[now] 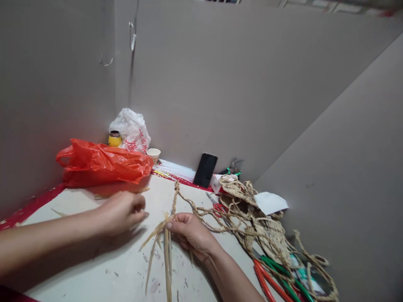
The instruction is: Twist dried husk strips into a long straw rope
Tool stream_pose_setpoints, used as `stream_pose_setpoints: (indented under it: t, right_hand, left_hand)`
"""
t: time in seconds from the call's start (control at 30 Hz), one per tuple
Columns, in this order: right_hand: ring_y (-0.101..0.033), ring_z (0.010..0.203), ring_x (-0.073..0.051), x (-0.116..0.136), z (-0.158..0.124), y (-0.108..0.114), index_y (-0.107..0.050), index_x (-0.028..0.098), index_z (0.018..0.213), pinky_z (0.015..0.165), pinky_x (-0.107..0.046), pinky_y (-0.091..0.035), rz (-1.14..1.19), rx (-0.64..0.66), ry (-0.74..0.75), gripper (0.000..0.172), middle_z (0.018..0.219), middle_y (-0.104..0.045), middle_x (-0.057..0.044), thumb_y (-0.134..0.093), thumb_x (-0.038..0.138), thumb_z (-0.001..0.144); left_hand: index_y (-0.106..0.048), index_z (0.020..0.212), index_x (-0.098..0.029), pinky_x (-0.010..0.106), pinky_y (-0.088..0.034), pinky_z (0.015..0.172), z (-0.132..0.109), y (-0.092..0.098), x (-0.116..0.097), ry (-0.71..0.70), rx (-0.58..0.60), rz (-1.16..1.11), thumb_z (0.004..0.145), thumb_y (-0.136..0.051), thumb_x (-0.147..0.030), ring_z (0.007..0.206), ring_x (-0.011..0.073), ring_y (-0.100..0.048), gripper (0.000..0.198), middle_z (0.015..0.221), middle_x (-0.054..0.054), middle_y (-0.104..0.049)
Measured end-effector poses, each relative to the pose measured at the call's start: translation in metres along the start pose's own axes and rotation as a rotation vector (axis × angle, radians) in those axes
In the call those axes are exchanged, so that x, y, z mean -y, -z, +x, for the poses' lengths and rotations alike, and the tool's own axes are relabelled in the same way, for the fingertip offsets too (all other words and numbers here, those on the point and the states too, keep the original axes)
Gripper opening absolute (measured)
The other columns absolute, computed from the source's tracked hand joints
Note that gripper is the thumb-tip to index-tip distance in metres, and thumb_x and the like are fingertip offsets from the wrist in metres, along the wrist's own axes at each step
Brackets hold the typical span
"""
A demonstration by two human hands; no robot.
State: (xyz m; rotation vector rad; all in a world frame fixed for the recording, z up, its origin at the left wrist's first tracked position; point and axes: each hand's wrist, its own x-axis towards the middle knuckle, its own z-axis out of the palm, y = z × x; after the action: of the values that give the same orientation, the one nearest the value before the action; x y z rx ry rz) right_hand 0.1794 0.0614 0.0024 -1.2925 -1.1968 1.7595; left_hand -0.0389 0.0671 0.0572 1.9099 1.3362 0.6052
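Note:
My right hand (pixel 192 235) pinches a bunch of pale dry straw strands (pixel 168 260) between thumb and fingers, at the lower end of a braided straw cord (pixel 175 201). Loose strand ends fan out below and to the left of the pinch. From the top of the braid, a long twisted cord (pixel 201 212) runs off to the right. My left hand (pixel 124 212) hovers over the table to the left, apart from the straw. Its fingers are half curled, slightly blurred, with a gap between thumb and forefinger and nothing seen in them.
An orange plastic bag (pixel 107 163), a paper cup (pixel 153 154) and a yellow jar (pixel 115 139) stand at the back left. A dark phone (pixel 205 170) leans against the wall. On the right lie heaped straw cord (pixel 270 239), red-handled scissors (pixel 217 205) and orange-handled (pixel 267 277) and green-handled tools (pixel 285 277).

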Motion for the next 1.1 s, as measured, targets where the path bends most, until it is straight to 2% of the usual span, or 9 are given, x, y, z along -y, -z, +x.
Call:
stream_pose_setpoints:
  t: [0.1,0.23,0.43,0.6,0.67,0.73,0.8,0.93,1.1]
  right_hand:
    - [-0.018,0.029,-0.001,-0.001,0.0,0.001,-0.053,0.015,0.059,0.032,-0.021,-0.007,0.059,0.031,-0.001,0.031,0.037,-0.038,0.01,-0.075,0.036,0.058]
    - [-0.02,0.03,-0.002,-0.003,0.001,0.004,-0.053,0.015,0.062,0.032,-0.02,-0.008,0.09,0.033,0.002,0.032,0.037,-0.037,0.01,-0.076,0.037,0.06]
    - [-0.019,0.032,-0.001,-0.002,0.0,0.004,-0.057,0.013,0.063,0.033,-0.021,-0.008,0.074,0.04,0.022,0.032,0.039,-0.037,0.011,-0.077,0.037,0.059]
    - [-0.019,0.031,-0.002,-0.005,0.001,0.003,-0.059,0.014,0.062,0.033,-0.023,-0.007,0.008,0.049,-0.016,0.026,0.037,-0.038,0.01,-0.076,0.034,0.061]
    - [-0.02,0.031,-0.002,-0.005,0.001,0.002,-0.06,0.014,0.061,0.033,-0.023,-0.007,-0.006,0.044,-0.019,0.025,0.038,-0.041,0.009,-0.076,0.033,0.061]
    - [-0.02,0.031,-0.002,-0.004,0.0,0.0,-0.059,0.014,0.058,0.033,-0.023,-0.007,-0.005,0.041,-0.022,0.025,0.038,-0.041,0.008,-0.076,0.033,0.06]
    - [-0.019,0.031,-0.002,-0.003,-0.001,0.0,-0.057,0.015,0.056,0.034,-0.023,-0.007,-0.011,0.049,-0.027,0.026,0.036,-0.039,0.009,-0.076,0.032,0.06]
    - [-0.019,0.032,-0.002,-0.002,-0.001,0.002,-0.056,0.015,0.059,0.034,-0.023,-0.007,-0.002,0.097,-0.04,0.024,0.036,-0.037,0.01,-0.075,0.031,0.061]
    - [-0.018,0.034,-0.002,-0.002,-0.001,0.005,-0.054,0.015,0.06,0.034,-0.023,-0.007,0.018,0.121,-0.044,0.027,0.04,-0.036,0.01,-0.076,0.031,0.061]
  left_hand:
    - [-0.057,0.064,-0.015,0.02,-0.032,0.046,0.011,-0.044,0.011,0.055,0.336,-0.208,0.072,-0.057,-0.045,0.048,0.0099,-0.048,0.032,0.053,-0.002,-0.053]
    - [-0.052,0.062,-0.015,0.02,-0.034,0.041,0.02,-0.068,0.011,0.17,0.37,-0.422,0.066,-0.06,-0.048,0.041,0.0092,-0.048,0.034,0.053,-0.002,-0.054]
    - [-0.055,0.063,-0.014,0.022,-0.04,0.048,0.02,-0.045,0.012,0.254,0.389,-0.476,0.067,-0.06,-0.042,0.044,0.0105,-0.05,0.029,0.049,0.0,-0.055]
    - [-0.062,0.083,-0.016,0.021,-0.037,0.055,0.021,-0.015,0.029,0.068,0.069,-0.249,0.073,-0.053,-0.031,0.056,0.0116,-0.052,0.02,0.062,-0.001,-0.06]
    - [-0.066,0.087,-0.018,0.022,-0.039,0.063,0.022,-0.008,0.032,-0.019,-0.058,-0.067,0.072,-0.051,-0.025,0.068,0.0143,-0.056,0.022,0.075,0.002,-0.065]
    - [-0.068,0.086,-0.018,0.024,-0.04,0.073,0.022,-0.009,0.031,-0.09,-0.103,0.071,0.07,-0.05,-0.021,0.08,0.0176,-0.058,0.024,0.088,0.005,-0.067]
    - [-0.068,0.093,-0.018,0.026,-0.041,0.079,0.022,-0.016,0.027,-0.114,-0.052,0.087,0.069,-0.05,-0.019,0.088,0.0194,-0.059,0.03,0.096,0.007,-0.067]
    - [-0.065,0.107,-0.016,0.026,-0.042,0.081,0.03,-0.034,0.016,-0.059,0.095,-0.104,0.07,-0.05,-0.021,0.094,0.0199,-0.059,0.04,0.104,0.006,-0.067]
    - [-0.07,0.084,-0.014,0.022,-0.041,0.067,0.046,-0.047,0.011,-0.023,0.363,-0.305,0.075,-0.054,-0.036,0.071,0.0147,-0.058,0.028,0.081,0.002,-0.069]
